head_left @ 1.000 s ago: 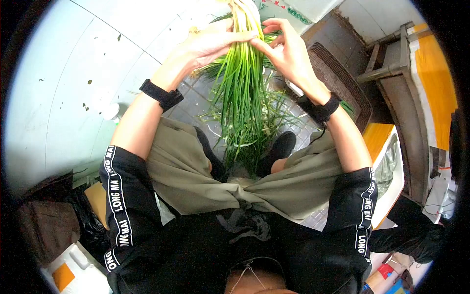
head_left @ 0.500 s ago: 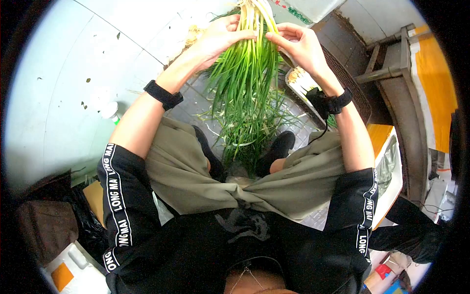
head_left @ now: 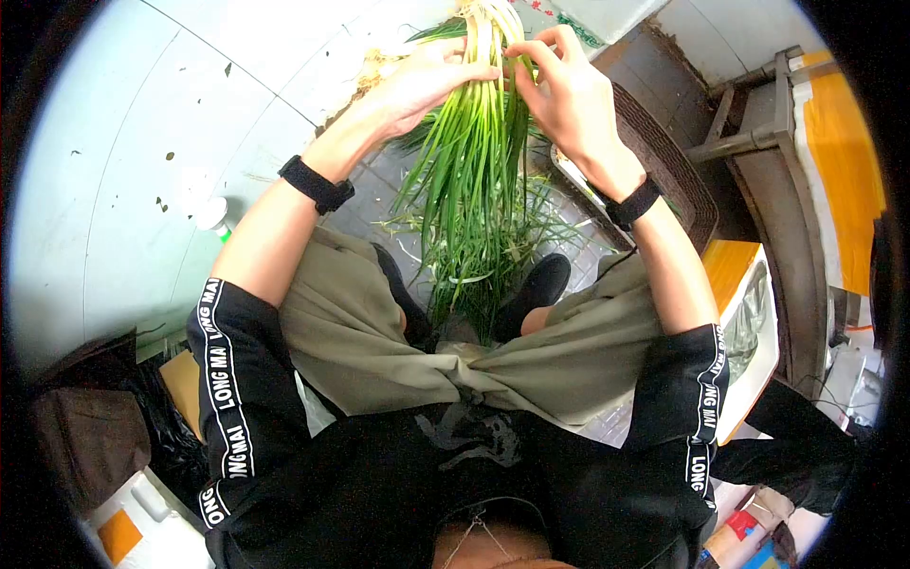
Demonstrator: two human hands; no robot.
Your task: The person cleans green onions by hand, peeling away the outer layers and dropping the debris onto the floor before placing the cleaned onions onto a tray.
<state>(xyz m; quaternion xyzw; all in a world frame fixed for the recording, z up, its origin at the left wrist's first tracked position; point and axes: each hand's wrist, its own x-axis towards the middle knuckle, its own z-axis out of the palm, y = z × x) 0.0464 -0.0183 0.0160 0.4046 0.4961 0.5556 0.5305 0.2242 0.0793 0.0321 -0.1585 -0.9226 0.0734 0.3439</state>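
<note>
Green, slender chive stalks [head_left: 469,171] hang in a loose bunch between both hands. The left hand [head_left: 417,85] curls closed round the pale upper ends, and the right hand [head_left: 564,95] pinches a few stalks with bent fingers. Limp trimmings [head_left: 479,261] litter the tiled floor [head_left: 379,194] below, near a brown woven basket [head_left: 668,166].

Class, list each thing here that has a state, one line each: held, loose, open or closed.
bunch of green stalks, held up, leaves hanging down.
left hand, closed around the bunch.
right hand, fingers pinching the bunch's stalks.
loose leaves, scattered on the floor.
woven basket, on the floor, partly hidden by the right arm.
</note>
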